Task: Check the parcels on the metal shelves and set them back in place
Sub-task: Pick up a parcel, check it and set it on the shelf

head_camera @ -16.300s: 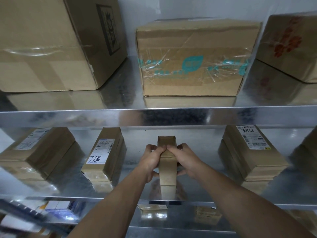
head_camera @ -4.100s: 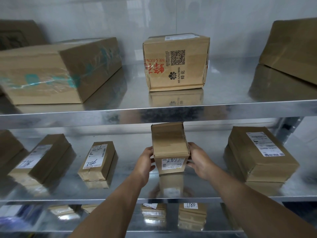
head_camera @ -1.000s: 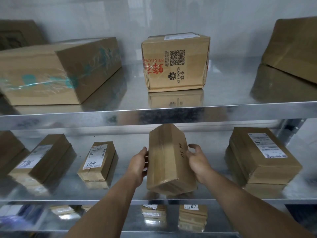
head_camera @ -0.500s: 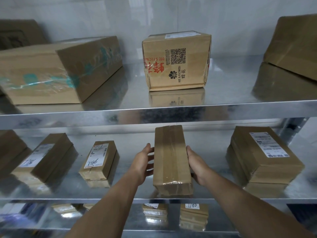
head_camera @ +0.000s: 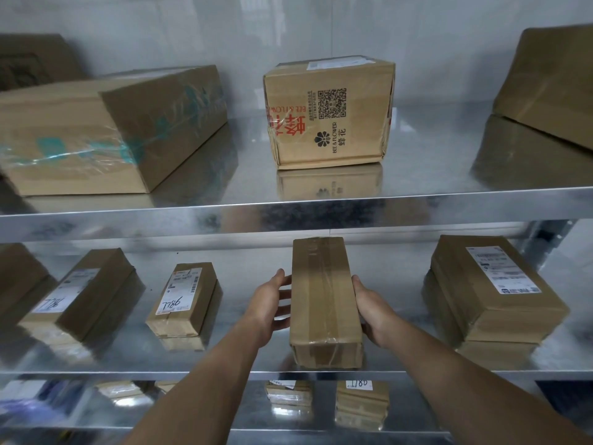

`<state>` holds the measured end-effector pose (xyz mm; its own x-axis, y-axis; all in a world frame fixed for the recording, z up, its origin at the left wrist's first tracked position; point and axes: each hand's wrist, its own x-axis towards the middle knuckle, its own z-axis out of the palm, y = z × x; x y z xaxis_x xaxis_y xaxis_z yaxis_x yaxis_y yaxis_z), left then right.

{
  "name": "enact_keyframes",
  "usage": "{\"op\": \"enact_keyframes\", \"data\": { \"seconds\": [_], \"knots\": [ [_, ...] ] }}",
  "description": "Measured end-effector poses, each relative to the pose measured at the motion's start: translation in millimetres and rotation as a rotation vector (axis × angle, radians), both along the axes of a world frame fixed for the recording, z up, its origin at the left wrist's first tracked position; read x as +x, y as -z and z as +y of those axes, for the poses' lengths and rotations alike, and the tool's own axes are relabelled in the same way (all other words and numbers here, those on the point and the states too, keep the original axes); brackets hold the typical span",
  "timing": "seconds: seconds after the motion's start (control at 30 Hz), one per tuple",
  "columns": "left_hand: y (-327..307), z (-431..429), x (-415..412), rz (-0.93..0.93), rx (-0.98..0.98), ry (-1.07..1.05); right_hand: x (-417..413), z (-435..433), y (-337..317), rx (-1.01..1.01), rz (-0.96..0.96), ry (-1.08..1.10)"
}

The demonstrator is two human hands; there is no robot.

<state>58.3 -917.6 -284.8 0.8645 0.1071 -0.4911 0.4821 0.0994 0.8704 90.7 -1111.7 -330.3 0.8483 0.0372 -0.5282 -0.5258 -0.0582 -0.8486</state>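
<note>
shelves (head_camera: 417,207) of shiny metal, parcels (head_camera: 324,303), pale wall (head_camera: 134,30)

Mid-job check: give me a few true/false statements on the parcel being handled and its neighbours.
1. The left hand and right hand flank the long taped parcel at the middle shelf. True.
2. A shipping label shows on its top face. False: only brown tape shows.
3. The QR-code box stands on the upper shelf. True.
4. The left hand grips a neighbouring parcel. False: the handwritten-label parcel lies apart to the left, untouched.
</note>
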Motion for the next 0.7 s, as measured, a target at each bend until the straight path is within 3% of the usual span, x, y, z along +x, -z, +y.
{"op": "enact_keyframes", "data": {
  "seconds": [0.7],
  "knots": [
    [2.3,0.7,6.3,-0.031,0.096,0.059,4.4,-0.8,3.0,-0.019,-0.002,0.01]
  ]
}}
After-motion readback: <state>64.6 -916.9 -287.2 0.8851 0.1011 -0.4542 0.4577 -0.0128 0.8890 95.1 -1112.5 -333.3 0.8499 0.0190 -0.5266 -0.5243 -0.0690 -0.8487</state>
